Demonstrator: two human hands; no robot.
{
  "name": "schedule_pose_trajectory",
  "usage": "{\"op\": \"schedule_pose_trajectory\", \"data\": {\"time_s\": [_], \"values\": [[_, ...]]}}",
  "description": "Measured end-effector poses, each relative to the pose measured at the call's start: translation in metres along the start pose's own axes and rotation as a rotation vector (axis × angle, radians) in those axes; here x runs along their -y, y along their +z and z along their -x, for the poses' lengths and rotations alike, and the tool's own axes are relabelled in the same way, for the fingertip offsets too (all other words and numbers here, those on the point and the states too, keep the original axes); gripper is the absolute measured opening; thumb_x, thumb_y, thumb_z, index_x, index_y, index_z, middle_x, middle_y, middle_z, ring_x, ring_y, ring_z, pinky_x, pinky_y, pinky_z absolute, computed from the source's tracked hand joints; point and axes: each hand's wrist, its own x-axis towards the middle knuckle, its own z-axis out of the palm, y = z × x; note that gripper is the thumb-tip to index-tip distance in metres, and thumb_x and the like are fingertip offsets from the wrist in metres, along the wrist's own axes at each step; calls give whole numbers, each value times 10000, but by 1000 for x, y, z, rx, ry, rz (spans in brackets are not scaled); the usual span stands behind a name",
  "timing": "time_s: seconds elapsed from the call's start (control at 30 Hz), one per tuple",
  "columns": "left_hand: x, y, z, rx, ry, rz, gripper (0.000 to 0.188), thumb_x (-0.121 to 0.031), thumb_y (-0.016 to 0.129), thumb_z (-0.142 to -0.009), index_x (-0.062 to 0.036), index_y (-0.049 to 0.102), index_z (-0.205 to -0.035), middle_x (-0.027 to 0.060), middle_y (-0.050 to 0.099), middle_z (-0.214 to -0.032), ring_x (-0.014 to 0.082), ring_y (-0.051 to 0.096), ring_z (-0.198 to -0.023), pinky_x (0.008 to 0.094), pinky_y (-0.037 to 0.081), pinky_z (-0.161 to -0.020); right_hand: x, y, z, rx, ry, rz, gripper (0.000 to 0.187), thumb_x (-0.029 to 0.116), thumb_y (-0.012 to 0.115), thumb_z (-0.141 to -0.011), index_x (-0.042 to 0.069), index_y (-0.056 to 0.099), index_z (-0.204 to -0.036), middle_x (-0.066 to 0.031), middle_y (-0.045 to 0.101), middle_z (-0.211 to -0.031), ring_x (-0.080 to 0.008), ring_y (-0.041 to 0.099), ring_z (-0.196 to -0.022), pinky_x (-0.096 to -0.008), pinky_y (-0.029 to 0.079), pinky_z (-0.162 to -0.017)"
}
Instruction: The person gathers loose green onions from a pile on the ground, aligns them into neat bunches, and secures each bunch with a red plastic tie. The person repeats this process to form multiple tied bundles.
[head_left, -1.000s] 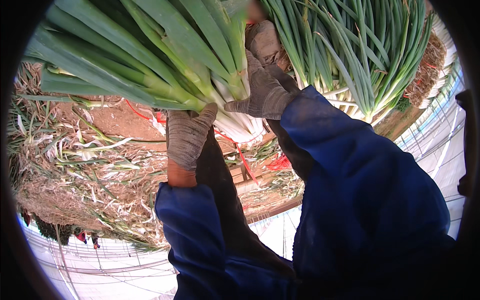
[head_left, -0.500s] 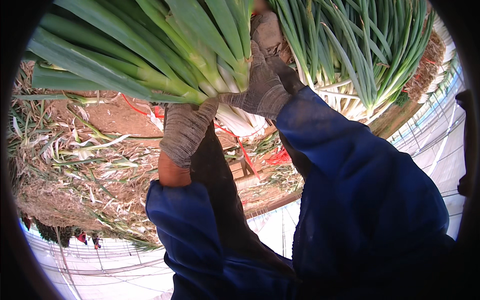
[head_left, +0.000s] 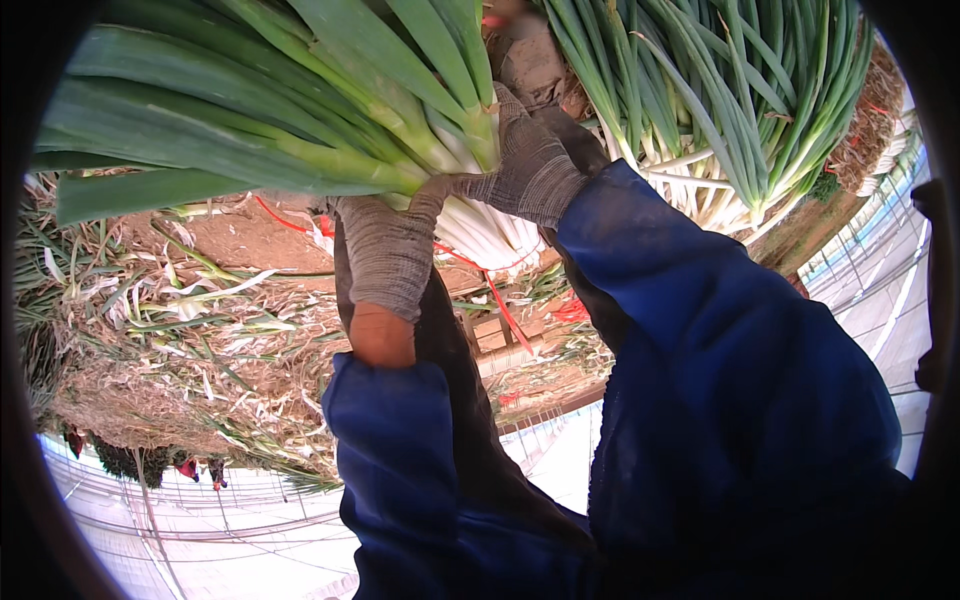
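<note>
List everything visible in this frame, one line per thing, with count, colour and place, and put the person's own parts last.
leek bundle: one, green leaves and white stalks, upper left, in both hands
second leek bundle: one, green and white, upper right
red ties: several, red, centre, among the litter
leaf trimmings: heap, straw and pale green, left
left hand: grey glove, under the stalks
right hand: grey glove, gripping the stalks
sleeves: two, blue, lower half

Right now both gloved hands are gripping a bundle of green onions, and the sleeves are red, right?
Not quite. The head view shows the left hand and right hand, in grey gloves, gripping the bundle of green onions, but the sleeves are blue, not red.
</note>
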Motion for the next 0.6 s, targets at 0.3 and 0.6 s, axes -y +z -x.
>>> {"op": "schedule_pose_trajectory", "data": {"time_s": [0.3,0.6], "values": [[20,10,-7,-26,-44,31,896,-187,831,-703,70,268,-1351,220,437,-1298,331,436,-1182,375,274,-1084,-12,-4,9,-1,-110,-179,1150,482,857,-597,-11,217,-1414,-237,360,-1388,-360,357,-1315,-403,296,-1104],[30,9,-11,49,-29,28,725,-15,828,-689,22,423,-1289,152,559,-1228,245,606,-983,338,501,-907,1,6,0,-95,-81,-48,1061,509,767,-667,16,243,-1448,-203,329,-1446,-346,298,-1364,-435,231,-1137]]}}
